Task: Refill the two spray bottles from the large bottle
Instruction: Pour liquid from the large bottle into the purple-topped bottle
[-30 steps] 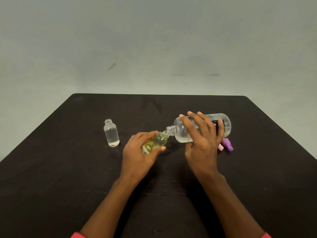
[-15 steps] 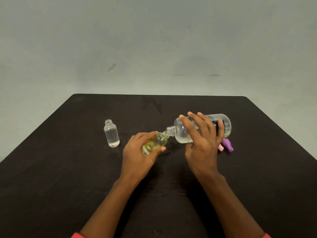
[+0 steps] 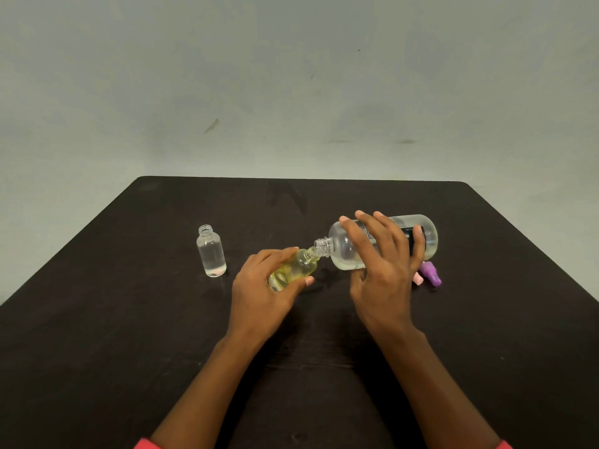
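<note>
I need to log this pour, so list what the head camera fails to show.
1. Fill level of the yellowish bottle: head view, the left hand wraps its body.
2. Label on the large bottle: head view, the right hand covers it; print too small.
3. Pink cap: head view, mostly behind the right hand.
4. Any stream between the two necks: head view, clear and too small.

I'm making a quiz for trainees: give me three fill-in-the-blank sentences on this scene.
The left hand holds the tilted spray bottle of ____ liquid.
The right hand tilts the large bottle, mouth pointing to the person's ____.
The clear spray bottle stands upright without a ____.
Missing: yellow; left; cap.
</note>
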